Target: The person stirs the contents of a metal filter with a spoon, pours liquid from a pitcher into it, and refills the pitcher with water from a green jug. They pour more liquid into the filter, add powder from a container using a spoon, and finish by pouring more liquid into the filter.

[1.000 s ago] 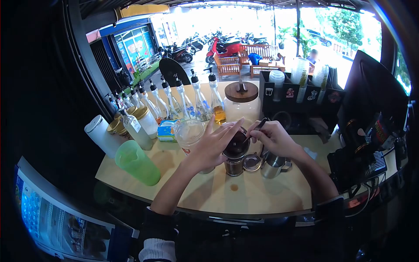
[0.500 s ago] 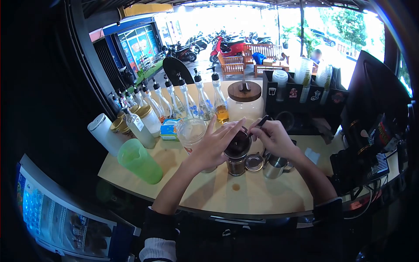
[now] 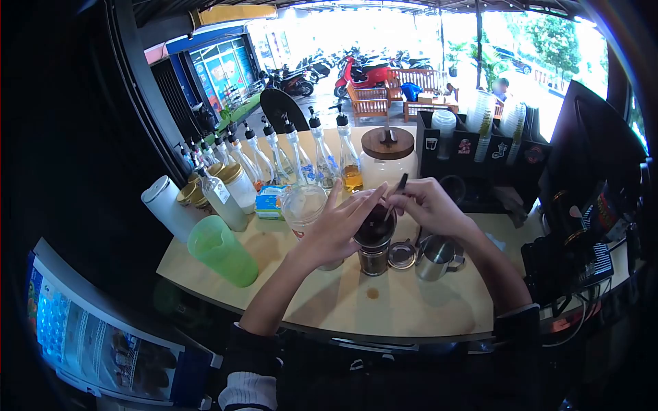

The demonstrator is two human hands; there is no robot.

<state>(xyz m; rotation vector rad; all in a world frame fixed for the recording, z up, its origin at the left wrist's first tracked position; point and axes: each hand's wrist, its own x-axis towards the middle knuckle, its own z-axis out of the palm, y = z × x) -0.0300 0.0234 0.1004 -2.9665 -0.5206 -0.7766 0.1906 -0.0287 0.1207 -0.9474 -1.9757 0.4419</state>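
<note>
My left hand [image 3: 343,222] has its fingers extended along the left and far rim of a dark round vessel [image 3: 375,231], steadying it; the fingertips' grip is partly hidden. In a pinch, my right hand [image 3: 430,207] holds a thin tool with a black handle [image 3: 402,182], its lower end pointing into the vessel. Directly below the vessel is a glass jar [image 3: 374,263] with brown contents. Right of the jar lies a round metal lid [image 3: 401,255], then a steel milk pitcher [image 3: 433,260]. A clear plastic tub [image 3: 303,205] stands behind my left hand.
A green pitcher [image 3: 223,252] stands at the counter's left. Pump bottles [image 3: 321,154] line the back beside a wood-lidded white jar [image 3: 388,161]. A black cup holder [image 3: 473,157] stands back right. A brown spot [image 3: 372,294] marks the counter's front.
The black-handled tool has turned from slanting right to more upright in my right hand, whose fingers have shifted round it. My left hand stays at the vessel. The view has shifted slightly.
</note>
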